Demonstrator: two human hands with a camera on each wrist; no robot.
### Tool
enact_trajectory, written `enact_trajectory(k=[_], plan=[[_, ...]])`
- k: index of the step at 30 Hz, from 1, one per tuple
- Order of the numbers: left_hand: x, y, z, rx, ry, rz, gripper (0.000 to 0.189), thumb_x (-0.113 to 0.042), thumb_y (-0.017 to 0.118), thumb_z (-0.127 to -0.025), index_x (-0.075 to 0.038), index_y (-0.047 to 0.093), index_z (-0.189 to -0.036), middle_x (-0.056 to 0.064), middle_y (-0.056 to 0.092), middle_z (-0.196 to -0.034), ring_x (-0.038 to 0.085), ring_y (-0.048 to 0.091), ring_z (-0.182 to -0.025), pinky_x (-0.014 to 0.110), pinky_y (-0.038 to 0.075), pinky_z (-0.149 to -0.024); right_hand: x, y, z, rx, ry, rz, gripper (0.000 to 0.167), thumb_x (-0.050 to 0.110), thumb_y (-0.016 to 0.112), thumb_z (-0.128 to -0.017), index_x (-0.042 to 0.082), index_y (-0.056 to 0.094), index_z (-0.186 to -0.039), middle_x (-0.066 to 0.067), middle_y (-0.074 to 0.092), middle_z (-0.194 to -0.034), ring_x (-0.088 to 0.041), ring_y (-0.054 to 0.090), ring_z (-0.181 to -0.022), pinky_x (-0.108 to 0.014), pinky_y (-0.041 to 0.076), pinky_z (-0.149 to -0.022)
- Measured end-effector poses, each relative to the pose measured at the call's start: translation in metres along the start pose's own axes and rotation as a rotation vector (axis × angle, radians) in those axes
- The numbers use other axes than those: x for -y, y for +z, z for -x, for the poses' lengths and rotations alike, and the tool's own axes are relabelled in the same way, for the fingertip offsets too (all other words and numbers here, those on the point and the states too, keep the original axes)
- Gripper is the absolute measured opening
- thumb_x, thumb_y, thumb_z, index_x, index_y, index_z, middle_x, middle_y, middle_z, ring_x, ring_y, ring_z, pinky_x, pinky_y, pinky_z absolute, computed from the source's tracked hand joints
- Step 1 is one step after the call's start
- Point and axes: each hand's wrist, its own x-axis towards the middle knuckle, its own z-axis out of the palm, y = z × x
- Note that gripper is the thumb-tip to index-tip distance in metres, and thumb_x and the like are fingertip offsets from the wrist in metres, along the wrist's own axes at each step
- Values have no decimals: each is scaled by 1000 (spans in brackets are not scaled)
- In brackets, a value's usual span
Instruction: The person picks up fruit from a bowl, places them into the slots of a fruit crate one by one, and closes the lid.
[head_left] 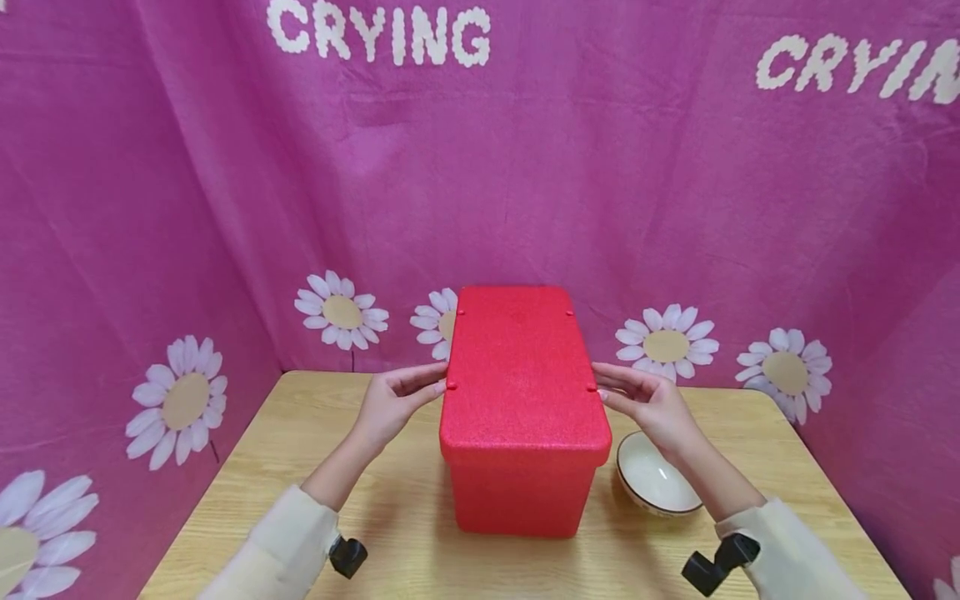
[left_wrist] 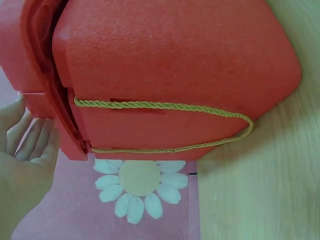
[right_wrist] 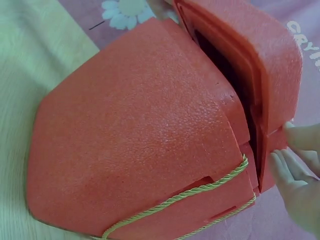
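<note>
A red box (head_left: 521, 500) stands on the table, with a red lid (head_left: 525, 367) over it. My left hand (head_left: 390, 400) grips the lid's left edge, thumb and fingers at its rim. At the opposite edge, my right hand (head_left: 654, 404) holds the lid the same way. Both wrist views show a dark gap between lid and box, wider toward one end, so the lid sits tilted and partly raised. A yellow twisted cord (left_wrist: 165, 106) loops down the left side wall; another cord (right_wrist: 185, 195) hangs on the right side. The box's inside is hidden.
A white bowl (head_left: 652, 479) with a dark rim sits right of the box, partly behind my right forearm. The wooden table (head_left: 390, 533) is bounded by a purple cloth (head_left: 525, 183) with daisies and lettering. A black wrist mount (head_left: 347, 557) is on my left sleeve.
</note>
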Motion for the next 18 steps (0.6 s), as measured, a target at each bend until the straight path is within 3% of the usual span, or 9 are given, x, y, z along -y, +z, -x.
enact_trajectory(k=[6, 10, 18], plan=[[-2, 0, 3, 42, -26, -48, 42, -6, 65, -89, 5, 57, -129, 27, 61, -127, -5, 67, -94, 18, 55, -88, 7, 3, 7, 20, 60, 53, 55, 11, 66, -90, -10, 45, -136, 22, 69, -106, 5, 67, -99, -12, 52, -87], [-3, 0, 5, 46, -63, -55, 46, -6, 67, -88, 4, 56, -131, 25, 59, -131, 1, 68, -99, 21, 56, -88, 8, 6, 8, 65, 56, 6, 60, 5, 68, -87, -13, 41, -138, 18, 67, -111, 4, 66, -103, -15, 54, -87], [-3, 2, 2, 25, -76, -49, 46, -2, 68, -86, 5, 57, -129, 25, 60, -130, 10, 70, -102, 22, 57, -86, 12, 6, 7, 67, 83, -27, 63, 3, 68, -86, -14, 39, -139, 16, 66, -113, 1, 67, -103, -18, 55, -87]])
